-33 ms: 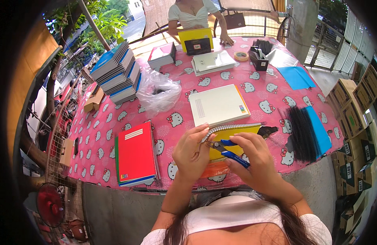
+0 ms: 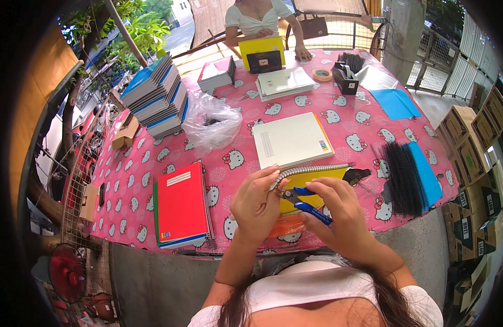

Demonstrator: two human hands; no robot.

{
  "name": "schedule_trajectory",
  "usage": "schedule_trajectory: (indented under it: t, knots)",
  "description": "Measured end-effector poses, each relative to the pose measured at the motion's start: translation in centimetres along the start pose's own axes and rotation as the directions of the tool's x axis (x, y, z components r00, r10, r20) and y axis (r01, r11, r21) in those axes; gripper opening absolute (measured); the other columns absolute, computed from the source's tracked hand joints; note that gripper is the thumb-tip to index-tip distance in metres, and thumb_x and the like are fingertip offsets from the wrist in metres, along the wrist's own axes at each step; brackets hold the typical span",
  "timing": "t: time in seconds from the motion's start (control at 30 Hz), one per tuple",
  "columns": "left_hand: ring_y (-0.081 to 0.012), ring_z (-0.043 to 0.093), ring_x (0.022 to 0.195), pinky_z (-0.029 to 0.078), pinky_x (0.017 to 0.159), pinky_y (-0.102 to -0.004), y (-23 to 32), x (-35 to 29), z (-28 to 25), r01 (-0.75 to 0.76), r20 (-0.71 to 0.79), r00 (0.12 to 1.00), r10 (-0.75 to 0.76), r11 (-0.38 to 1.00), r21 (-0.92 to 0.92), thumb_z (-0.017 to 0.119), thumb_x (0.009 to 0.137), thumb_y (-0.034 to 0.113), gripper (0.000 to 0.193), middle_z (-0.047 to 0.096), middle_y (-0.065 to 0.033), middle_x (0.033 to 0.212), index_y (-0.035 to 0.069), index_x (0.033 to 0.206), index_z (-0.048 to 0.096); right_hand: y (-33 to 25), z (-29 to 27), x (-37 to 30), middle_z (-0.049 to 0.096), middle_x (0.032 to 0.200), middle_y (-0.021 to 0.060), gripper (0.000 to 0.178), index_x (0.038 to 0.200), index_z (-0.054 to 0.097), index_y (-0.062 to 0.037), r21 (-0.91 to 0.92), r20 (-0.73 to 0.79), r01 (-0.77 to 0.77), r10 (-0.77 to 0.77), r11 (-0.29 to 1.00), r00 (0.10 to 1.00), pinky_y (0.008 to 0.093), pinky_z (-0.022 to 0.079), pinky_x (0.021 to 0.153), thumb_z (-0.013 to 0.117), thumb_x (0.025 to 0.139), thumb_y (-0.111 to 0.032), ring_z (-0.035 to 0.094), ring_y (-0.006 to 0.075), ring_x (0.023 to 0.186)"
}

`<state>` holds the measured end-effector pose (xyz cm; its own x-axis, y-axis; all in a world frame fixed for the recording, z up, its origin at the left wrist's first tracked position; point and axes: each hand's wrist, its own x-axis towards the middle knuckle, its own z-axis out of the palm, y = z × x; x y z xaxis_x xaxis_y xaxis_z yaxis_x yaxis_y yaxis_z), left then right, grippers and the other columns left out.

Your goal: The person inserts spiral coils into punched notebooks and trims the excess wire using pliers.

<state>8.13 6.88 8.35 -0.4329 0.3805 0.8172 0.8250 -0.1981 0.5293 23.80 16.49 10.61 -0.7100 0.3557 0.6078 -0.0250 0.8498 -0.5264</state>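
A yellow spiral notebook (image 2: 319,184) lies near the table's front edge, its coil (image 2: 311,168) along the far side. My left hand (image 2: 257,204) grips its left end, fingers at the coil's end. In my right hand (image 2: 338,210) are blue-handled cutting pliers (image 2: 310,207), their jaws against the coil's left end, close to my left fingertips. Whether the jaws are fully closed on the wire is too small to tell. Just beyond lies a cream notebook stack (image 2: 292,140). Red notebooks (image 2: 180,203) with coils lie to the left of my hands.
Black plastic coils (image 2: 405,180) rest on blue covers (image 2: 428,174) at right. Tall notebook stacks (image 2: 159,98) and a clear plastic bag (image 2: 210,122) stand at far left. Across the table (image 2: 240,180) sits another person (image 2: 259,19) behind a yellow board (image 2: 276,44). Cardboard boxes (image 2: 469,158) are piled at right.
The other person's hand has come up behind the top of the yellow board. My own hands and the pliers have hardly moved.
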Motion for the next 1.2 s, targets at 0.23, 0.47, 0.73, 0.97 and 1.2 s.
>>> schedule_trajectory:
  t: [0.23, 0.47, 0.73, 0.97, 1.2]
  knots:
    - [-0.0213, 0.069, 0.088, 0.055, 0.075, -0.0281, 0.5, -0.5, -0.2, -0.028, 0.003, 1.0, 0.028, 1.0, -0.001, 0.073, 0.075, -0.007, 0.021, 0.068, -0.0183, 0.099, -0.002, 0.094, 0.067, -0.5, 0.3, -0.4, 0.06, 0.105, 0.0158, 0.044, 0.115, 0.055, -0.001, 0.009, 0.027, -0.028, 0.028, 1.0, 0.999, 0.0418, 0.046, 0.081, 0.073, 0.077, -0.015, 0.059, 0.0328, 0.094]
    - [-0.0232, 0.069, 0.086, 0.055, 0.074, -0.0296, -0.1, -0.8, -0.7, -0.092, 0.038, 0.995, 0.094, 0.995, -0.036, 0.07, 0.075, -0.009, 0.019, 0.068, -0.0183, 0.096, -0.003, 0.093, 0.066, 4.3, 0.6, -0.1, 0.067, 0.097, 0.0123, 0.028, 0.109, 0.059, 0.0067, 0.609, 0.776, -0.751, -0.003, -0.254, 0.63, 0.0286, 0.051, 0.076, 0.06, 0.093, -0.017, 0.066, 0.021, 0.087]
    - [-0.0175, 0.061, 0.089, 0.053, 0.078, -0.0316, -3.4, 1.9, -11.8, 0.054, -0.639, 0.712, -0.29, 0.931, -0.362, 0.066, 0.089, 0.005, 0.022, 0.062, -0.014, 0.102, 0.006, 0.089, 0.044, 13.7, 3.3, -11.3, 0.062, 0.111, 0.0183, 0.039, 0.11, 0.061, 0.0018, 0.039, 0.056, -0.364, 0.362, 0.93, 0.931, 0.0391, 0.044, 0.095, 0.073, 0.076, -0.012, 0.059, 0.0321, 0.105]
    - [-0.0208, 0.06, 0.086, 0.051, 0.079, -0.0332, -12.8, -11.5, -24.6, 0.54, -0.869, 0.346, -0.354, 0.833, -0.124, 0.063, 0.092, 0.013, 0.02, 0.062, -0.0168, 0.1, 0.001, 0.095, 0.048, 15.5, 4.9, -5.6, 0.062, 0.113, 0.02, 0.021, 0.097, 0.066, -0.0009, -0.127, -0.006, -0.138, 0.139, 0.982, 0.99, 0.0413, 0.043, 0.094, 0.071, 0.079, -0.012, 0.058, 0.0338, 0.109]
    - [-0.0212, 0.057, 0.094, 0.046, 0.082, -0.0352, -17.4, -20.1, -25.7, 0.797, -0.903, 0.377, -0.206, 0.569, 0.203, 0.06, 0.093, 0.015, 0.02, 0.061, -0.0148, 0.105, -0.001, 0.094, 0.05, 9.3, 24.2, 13.4, 0.067, 0.105, 0.0156, 0.02, 0.102, 0.064, -0.0011, 0.449, 0.208, 0.236, -0.358, 0.862, 0.911, 0.038, 0.049, 0.085, 0.066, 0.087, -0.014, 0.063, 0.0296, 0.098]
